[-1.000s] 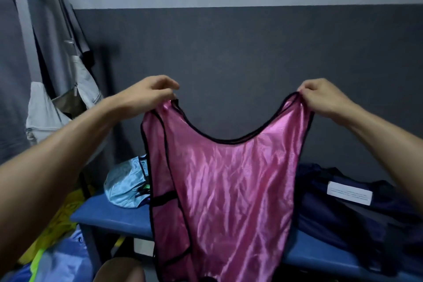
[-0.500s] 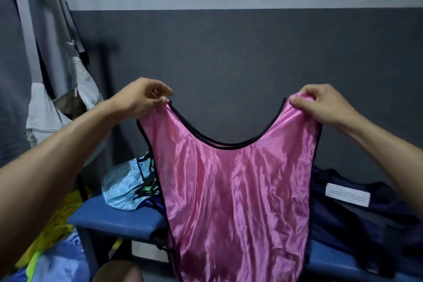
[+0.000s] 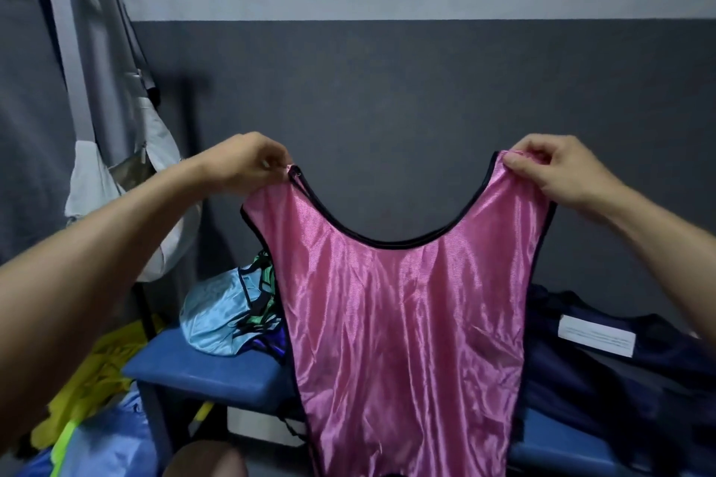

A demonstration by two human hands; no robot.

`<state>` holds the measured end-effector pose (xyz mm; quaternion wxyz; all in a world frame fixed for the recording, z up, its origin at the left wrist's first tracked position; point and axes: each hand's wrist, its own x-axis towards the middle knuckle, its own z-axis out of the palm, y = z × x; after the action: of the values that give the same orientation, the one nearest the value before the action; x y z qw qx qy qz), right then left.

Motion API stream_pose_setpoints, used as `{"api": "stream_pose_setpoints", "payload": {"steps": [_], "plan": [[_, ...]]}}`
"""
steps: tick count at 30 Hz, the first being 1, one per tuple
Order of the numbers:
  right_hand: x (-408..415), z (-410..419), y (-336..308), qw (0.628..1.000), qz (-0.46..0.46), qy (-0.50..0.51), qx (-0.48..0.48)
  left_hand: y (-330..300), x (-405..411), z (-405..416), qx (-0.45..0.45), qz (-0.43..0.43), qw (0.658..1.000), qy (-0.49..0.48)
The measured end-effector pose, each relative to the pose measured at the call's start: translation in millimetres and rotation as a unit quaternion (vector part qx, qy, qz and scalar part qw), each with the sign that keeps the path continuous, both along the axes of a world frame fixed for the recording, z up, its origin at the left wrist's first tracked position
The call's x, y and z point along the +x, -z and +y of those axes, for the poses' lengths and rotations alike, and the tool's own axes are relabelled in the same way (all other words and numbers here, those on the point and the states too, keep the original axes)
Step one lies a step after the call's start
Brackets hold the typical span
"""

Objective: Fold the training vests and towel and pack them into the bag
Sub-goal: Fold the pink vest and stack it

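Against the grey wall, above the blue bench [image 3: 201,372], the left hand [image 3: 248,163] and right hand [image 3: 558,170] are each pinching a shoulder strap of the pink vest [image 3: 407,321]. It is hanging straight down below both grips, long axis vertical, neither hand nearer.

Dim, soft indoor light; wide-angle edge distortion.

Vest pile [image 3: 232,316] crowding bench [image 3: 201,372]

A changing room: blue bench [image 3: 201,370], hung grey bag [image 3: 116,182], heaped sports vests [image 3: 228,316], two-tone wall [image 3: 387,50].
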<state>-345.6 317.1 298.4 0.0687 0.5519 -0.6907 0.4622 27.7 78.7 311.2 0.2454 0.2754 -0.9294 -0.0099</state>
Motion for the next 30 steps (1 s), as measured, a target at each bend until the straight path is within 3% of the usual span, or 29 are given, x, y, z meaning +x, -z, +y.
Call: {"api": "stream_pose_setpoints", "payload": {"steps": [3, 6, 8, 10, 12, 14, 19, 22, 27, 30], "plan": [[-9.4, 0.2, -1.6, 0.999, -0.026, 0.001, 0.034, -2.4, 3.3, 6.0, 0.215, 0.028, 0.975, 0.058], [-15.7, -0.5, 1.2, 0.997, -0.03, 0.023, 0.062, 1.2, -2.0, 10.2, 0.313, 0.074, 0.946, 0.048], [-16.4, -1.4, 4.5, 0.996, -0.023, 0.044, 0.073, 4.5, -8.6, 10.9, 0.275, 0.095, 0.957, 0.007], [-12.6, -2.2, 7.6, 0.995, -0.014, 0.057, 0.08, 4.1, -13.0, 9.1, 0.145, 0.057, 0.987, -0.042], [-7.4, -3.0, 9.1, 0.994, 0.0, 0.066, 0.082, 3.8, -16.8, 9.7, 0.068, 0.047, 0.995, -0.047], [-0.8, -1.5, 7.9, 0.995, 0.011, 0.061, 0.083, 3.0, -17.4, 10.1, 0.076, 0.069, 0.994, -0.03], [1.9, 3.9, 0.9, 0.998, 0.027, 0.041, 0.046, 1.4, -9.9, 5.0, 0.211, 0.146, 0.966, 0.037], [-0.3, 4.5, -0.1, 0.999, 0.011, 0.027, 0.014, 5.2, -2.9, -1.6, 0.244, 0.144, 0.954, 0.098], [-4.8, 7.8, 1.3, 1.0, -0.014, -0.016, 0.007, 1.6, 5.8, -14.2, 0.077, 0.091, 0.989, 0.087], [-2.4, 6.9, 4.7, 1.0, 0.008, -0.019, 0.0, 6.0, 1.5, -21.1, -0.016, 0.123, 0.99, 0.062]]}}
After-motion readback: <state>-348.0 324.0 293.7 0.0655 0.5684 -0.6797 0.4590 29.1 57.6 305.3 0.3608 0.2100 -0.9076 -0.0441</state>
